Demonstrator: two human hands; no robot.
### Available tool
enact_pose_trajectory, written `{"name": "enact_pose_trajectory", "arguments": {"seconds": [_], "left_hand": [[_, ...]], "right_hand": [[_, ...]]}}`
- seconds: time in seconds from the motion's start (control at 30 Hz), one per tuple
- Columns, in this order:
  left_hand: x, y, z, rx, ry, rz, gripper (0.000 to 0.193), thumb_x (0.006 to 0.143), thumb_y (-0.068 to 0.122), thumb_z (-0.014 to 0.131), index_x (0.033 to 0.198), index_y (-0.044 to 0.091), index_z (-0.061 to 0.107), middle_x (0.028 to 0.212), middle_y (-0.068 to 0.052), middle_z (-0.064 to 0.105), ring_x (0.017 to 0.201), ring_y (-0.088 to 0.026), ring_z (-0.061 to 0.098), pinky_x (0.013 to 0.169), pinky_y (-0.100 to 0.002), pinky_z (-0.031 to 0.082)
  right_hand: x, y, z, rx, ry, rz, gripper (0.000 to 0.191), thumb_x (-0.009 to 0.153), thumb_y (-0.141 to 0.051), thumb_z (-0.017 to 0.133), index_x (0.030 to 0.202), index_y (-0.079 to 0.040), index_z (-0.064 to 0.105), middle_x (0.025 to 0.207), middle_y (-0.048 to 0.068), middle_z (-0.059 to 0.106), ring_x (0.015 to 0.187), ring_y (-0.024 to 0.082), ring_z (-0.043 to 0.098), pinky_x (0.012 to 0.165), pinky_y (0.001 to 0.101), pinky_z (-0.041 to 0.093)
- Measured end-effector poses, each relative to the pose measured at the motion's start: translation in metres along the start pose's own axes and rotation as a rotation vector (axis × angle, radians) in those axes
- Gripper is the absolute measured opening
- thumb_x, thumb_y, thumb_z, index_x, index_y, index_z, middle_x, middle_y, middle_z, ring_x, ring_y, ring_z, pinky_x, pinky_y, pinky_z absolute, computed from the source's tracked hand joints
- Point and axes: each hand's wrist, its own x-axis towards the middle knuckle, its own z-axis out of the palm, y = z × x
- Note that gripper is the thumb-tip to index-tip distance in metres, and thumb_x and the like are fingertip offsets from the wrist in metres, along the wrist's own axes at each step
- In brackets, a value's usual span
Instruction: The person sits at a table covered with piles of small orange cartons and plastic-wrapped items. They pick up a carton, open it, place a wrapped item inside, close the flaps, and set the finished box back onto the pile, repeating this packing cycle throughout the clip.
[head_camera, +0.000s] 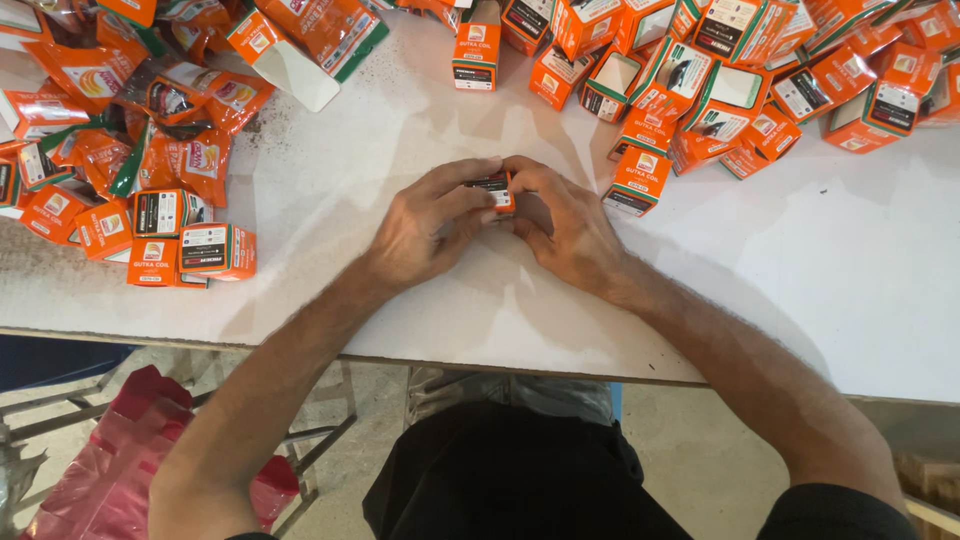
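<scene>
At centre of the white tabletop (400, 130), my left hand (425, 225) and right hand (565, 225) clasping one small orange cardboard box (496, 188) between fingertips, heaps of similar orange boxes (720, 80) beyond, flattened orange wrappers (120, 120) at left.

Single head-worn view, looking steeply down, close over white table (400, 310), probably slightly tilted

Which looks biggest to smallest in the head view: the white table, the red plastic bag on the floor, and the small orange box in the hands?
1. white table
2. red plastic bag, though it lies farther below
3. small orange box, mostly hidden between the hands
</scene>
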Motion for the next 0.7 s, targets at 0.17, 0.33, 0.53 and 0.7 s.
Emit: {"name": "enact_pose_trajectory", "arguments": {"seconds": [0.17, 0.33, 0.53, 0.7], "left_hand": [[0.001, 0.004, -0.006, 0.199, -0.087, 0.155, 0.023, 0.085, 0.000, 0.076, 0.107, 0.001, 0.067, 0.148, -0.020, 0.054, 0.139, -0.041, 0.054, 0.115, -0.050, 0.048], [0.004, 0.003, -0.010, 0.338, -0.158, 0.299, 0.019, 0.081, -0.001, 0.074, 0.090, 0.000, 0.058, 0.151, -0.023, 0.050, 0.144, -0.041, 0.049, 0.123, -0.058, 0.041], [0.030, -0.033, -0.015, 0.348, 0.219, 0.018, 0.052, 0.096, 0.005, 0.081, 0.141, 0.002, 0.054, 0.154, -0.015, 0.050, 0.140, -0.039, 0.052, 0.120, -0.049, 0.046], [0.084, -0.080, -0.002, 0.498, 0.059, -0.038, 0.081, 0.080, 0.009, 0.082, 0.151, 0.003, 0.042, 0.143, -0.020, 0.050, 0.121, -0.039, 0.056, 0.098, -0.050, 0.050]], "right_hand": [[-0.003, 0.001, 0.000, -0.087, -0.022, -0.068, 0.033, 0.086, 0.003, 0.078, 0.113, -0.006, 0.061, 0.143, 0.021, 0.056, 0.121, 0.042, 0.065, 0.094, 0.0434, 0.058], [-0.003, 0.001, 0.002, -0.135, -0.038, -0.092, 0.026, 0.084, 0.003, 0.077, 0.102, -0.005, 0.061, 0.143, 0.021, 0.055, 0.120, 0.039, 0.066, 0.095, 0.0448, 0.057], [0.030, 0.007, -0.045, -0.499, 0.429, -0.197, 0.043, 0.106, -0.006, 0.073, 0.143, -0.001, 0.052, 0.151, 0.020, 0.044, 0.136, 0.040, 0.050, 0.113, 0.0458, 0.052], [0.019, 0.010, -0.037, -0.390, 0.339, -0.003, 0.065, 0.109, -0.022, 0.077, 0.159, -0.006, 0.038, 0.158, 0.026, 0.037, 0.147, 0.040, 0.049, 0.119, 0.0488, 0.048]]}}
